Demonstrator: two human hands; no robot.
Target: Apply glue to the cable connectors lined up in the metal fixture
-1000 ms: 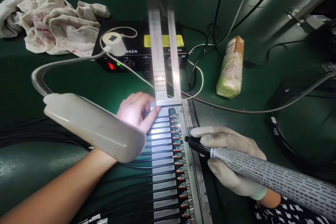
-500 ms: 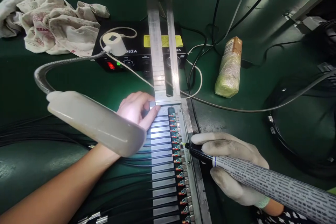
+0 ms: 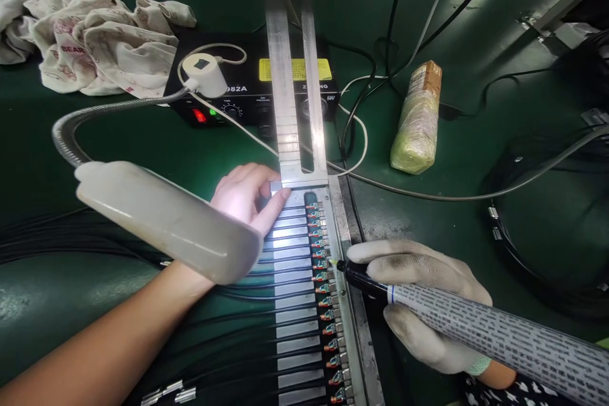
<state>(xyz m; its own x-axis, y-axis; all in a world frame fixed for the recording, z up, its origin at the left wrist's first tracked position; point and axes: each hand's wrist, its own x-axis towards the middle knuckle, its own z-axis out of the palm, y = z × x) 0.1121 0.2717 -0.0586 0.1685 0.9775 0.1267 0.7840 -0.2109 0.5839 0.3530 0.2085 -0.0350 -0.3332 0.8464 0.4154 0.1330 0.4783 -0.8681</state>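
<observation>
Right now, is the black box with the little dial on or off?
It's on. On the front of the black box, the red switch and green light are both glowing.

The metal rack (image 3: 349, 330) runs off the bottom edge. The rails (image 3: 280, 70) beyond it blur at their far ends and cover part of the black box (image 3: 250, 104). Wires inside the connectors (image 3: 328, 299) along the rack are too small to tell apart. Left of it, the lamp head (image 3: 166, 222) hides part of the left hand (image 3: 238, 200); right of it, the pen (image 3: 476, 317) leaves the view, covering part of the right hand (image 3: 423, 260).
</observation>
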